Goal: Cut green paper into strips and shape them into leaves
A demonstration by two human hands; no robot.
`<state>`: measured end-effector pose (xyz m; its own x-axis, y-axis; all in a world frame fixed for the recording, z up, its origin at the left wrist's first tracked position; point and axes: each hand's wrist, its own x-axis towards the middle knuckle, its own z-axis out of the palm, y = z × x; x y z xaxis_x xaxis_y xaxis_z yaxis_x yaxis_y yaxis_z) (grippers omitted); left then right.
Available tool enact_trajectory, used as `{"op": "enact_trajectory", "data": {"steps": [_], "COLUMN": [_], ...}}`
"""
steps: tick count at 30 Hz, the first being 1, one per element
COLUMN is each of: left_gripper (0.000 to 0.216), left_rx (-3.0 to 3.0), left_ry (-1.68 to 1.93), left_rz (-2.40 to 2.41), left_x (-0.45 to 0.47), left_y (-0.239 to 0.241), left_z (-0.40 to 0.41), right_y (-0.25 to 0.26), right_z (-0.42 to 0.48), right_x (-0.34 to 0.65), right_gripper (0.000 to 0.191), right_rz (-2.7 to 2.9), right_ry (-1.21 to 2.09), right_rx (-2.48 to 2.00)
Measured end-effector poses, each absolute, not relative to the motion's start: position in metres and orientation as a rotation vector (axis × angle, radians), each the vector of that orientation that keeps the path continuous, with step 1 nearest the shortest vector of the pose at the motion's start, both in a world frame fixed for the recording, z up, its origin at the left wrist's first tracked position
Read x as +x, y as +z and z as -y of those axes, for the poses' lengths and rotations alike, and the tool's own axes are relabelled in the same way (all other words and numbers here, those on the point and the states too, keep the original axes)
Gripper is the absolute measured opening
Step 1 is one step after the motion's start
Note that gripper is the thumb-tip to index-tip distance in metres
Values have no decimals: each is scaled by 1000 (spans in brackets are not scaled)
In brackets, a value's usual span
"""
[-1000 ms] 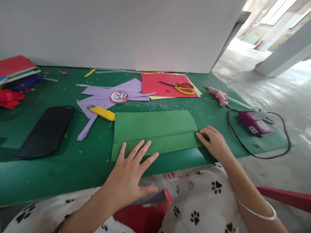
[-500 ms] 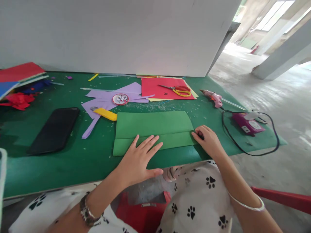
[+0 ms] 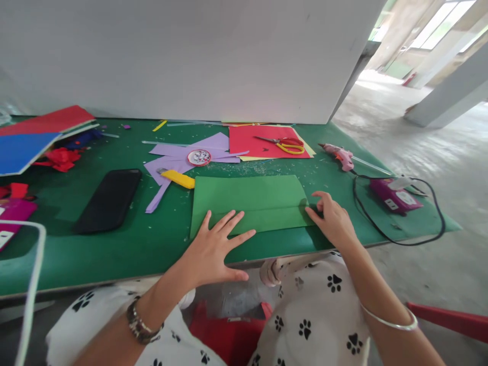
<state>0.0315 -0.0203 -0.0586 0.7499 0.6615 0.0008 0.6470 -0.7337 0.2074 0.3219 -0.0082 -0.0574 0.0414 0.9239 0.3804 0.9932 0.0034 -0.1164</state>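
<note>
A sheet of green paper point(image 3: 249, 193) lies on the green table in front of me, with a crease running across its lower part. My left hand point(image 3: 217, 244) rests with fingers spread on the paper's near left portion, its thumb stretched past the table edge. At the right edge of the sheet is my right hand point(image 3: 331, 218); its thumb touches the paper's corner while the index finger is bent and apart from the thumb. Just left of the paper lies a yellow utility knife point(image 3: 177, 178), partly over purple paper strips point(image 3: 168, 163).
Scissors point(image 3: 284, 145) lie on red paper point(image 3: 244, 140) behind the sheet. To the right are a pink glue gun point(image 3: 342, 156) and its cord by a purple power socket point(image 3: 396, 194). A black phone point(image 3: 109, 201) and stacked coloured sheets point(image 3: 26, 147) are left.
My right thumb and index finger have parted at the paper's right edge. My left hand stays spread on the sheet, and the whole view has shifted a little to the left.
</note>
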Motion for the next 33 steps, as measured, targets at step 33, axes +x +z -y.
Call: {"op": "enact_trajectory", "data": {"steps": [33], "left_gripper": [63], "left_rx": [2801], "left_ry": [11], "left_rz": [-1285], "left_x": [-66], "left_y": [-46], "left_z": [47], "right_y": [-49], "right_z": [66], "right_x": [311], "right_gripper": [39], "right_rz": [2328], "right_ry": [-298], "right_rx": [-1847]}}
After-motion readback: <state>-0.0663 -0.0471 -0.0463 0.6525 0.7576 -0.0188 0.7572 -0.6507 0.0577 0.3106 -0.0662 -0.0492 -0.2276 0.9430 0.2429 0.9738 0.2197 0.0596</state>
